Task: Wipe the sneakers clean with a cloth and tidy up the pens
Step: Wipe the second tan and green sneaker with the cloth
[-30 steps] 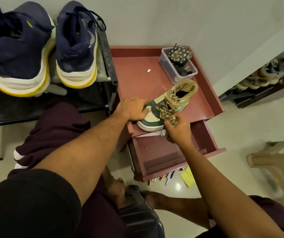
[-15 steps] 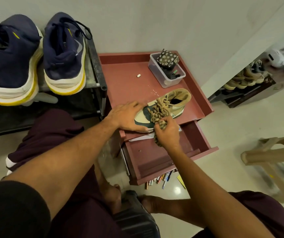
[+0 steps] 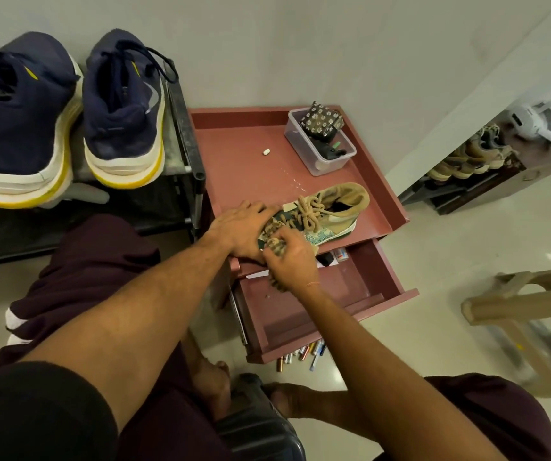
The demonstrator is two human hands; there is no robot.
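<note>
Wiping tan-and-green lace-up sneaker [image 3: 330,211], brown checked cloth [image 3: 279,246] pinched in my right fingers [image 3: 289,239], left fingers [image 3: 257,207] clasping toe. Risk: hard strokes shove it off red table [image 3: 241,154] edge into open drawer [image 3: 360,287].

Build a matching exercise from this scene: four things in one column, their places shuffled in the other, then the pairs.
Column A
1. tan sneaker
2. navy sneakers
3. pens
4. checked cloth

Column B
a. on the floor, under the front of the open drawer
b. gripped in the right hand
c. on the black rack
d. on the red cabinet top

Pairs: 1-d, 2-c, 3-a, 4-b
</note>
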